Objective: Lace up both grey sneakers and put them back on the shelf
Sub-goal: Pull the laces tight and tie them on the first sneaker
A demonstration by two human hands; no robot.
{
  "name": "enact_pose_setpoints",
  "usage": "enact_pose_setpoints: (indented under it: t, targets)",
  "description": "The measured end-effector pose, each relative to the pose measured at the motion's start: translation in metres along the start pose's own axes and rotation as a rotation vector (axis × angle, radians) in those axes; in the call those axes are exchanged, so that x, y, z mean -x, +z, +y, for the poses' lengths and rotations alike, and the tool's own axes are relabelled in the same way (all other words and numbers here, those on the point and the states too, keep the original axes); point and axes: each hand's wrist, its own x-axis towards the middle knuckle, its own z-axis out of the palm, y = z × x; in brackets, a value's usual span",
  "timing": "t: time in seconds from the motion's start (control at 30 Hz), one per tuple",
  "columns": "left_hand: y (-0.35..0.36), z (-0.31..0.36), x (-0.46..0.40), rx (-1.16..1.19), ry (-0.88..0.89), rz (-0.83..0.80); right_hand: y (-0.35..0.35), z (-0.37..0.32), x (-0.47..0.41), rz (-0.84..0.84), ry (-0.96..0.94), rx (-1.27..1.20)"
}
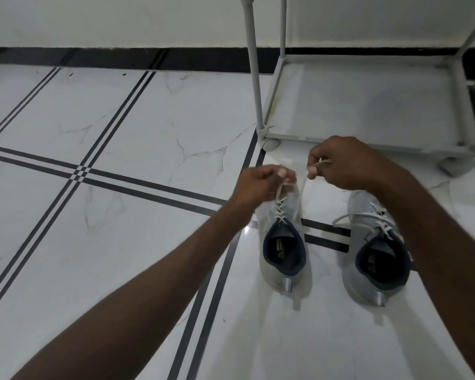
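Two grey sneakers with dark blue linings stand on the tiled floor, heels toward me. Over the toe of the left sneaker (284,242), my left hand (261,185) pinches one end of its white lace (280,208). My right hand (340,163) pinches the other end, pulled up and to the right. That lace crosses several times up the tongue. The right sneaker (373,259) lies partly under my right forearm, its white lace (368,219) threaded with a loose loop hanging to the left. The grey shelf (368,105) stands just beyond the shoes.
The shelf's bottom tier sits low on small feet (270,144), with upright poles (254,64) rising at its corners. A white wall with a black skirting strip (121,57) runs behind. White marble tiles with black stripe lines (115,185) cover the floor to the left.
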Motion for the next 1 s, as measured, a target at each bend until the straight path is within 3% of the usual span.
enact_pose_setpoints:
  t: [0.1, 0.2, 0.3, 0.33, 0.43, 0.47, 0.6, 0.7, 0.77, 0.83, 1.0]
  targets:
    - [0.015, -0.001, 0.0, -0.083, -0.103, -0.154, 0.012, -0.004, -0.005, 0.168, -0.058, 0.066]
    - [0.013, -0.002, 0.0, -0.16, -0.064, -0.104, 0.034, 0.002, -0.01, 0.415, -0.122, 0.157]
    - [0.007, 0.0, -0.003, -0.164, -0.037, -0.071, 0.057, 0.008, -0.002, 0.681, -0.006, -0.052]
    - [0.004, 0.001, -0.004, -0.187, -0.036, -0.072, 0.065, 0.009, 0.001, 0.64, 0.05, -0.166]
    - [-0.006, -0.002, -0.009, -0.256, -0.042, -0.063, 0.084, 0.015, -0.002, 0.141, 0.209, -0.551]
    - [-0.008, -0.003, -0.01, -0.233, -0.043, -0.062, 0.087, 0.017, -0.002, 0.055, 0.252, -0.611]
    - [-0.019, 0.001, -0.011, -0.211, -0.014, -0.104, 0.079, 0.025, 0.0, -0.144, 0.196, -0.497]
    - [-0.022, 0.0, -0.014, -0.635, 0.163, -0.071, 0.076, 0.027, 0.002, -0.424, 0.19, -0.431]
    - [-0.016, -0.006, -0.013, -0.915, 0.391, -0.024, 0.086, 0.028, -0.001, -0.318, 0.178, -0.387]
    - [-0.007, -0.012, -0.008, -1.053, 0.523, 0.025, 0.095, 0.027, -0.008, -0.14, 0.144, -0.357]
    - [0.005, -0.02, 0.0, -1.236, 0.766, 0.141, 0.106, 0.023, -0.015, -0.255, 0.26, -0.84]
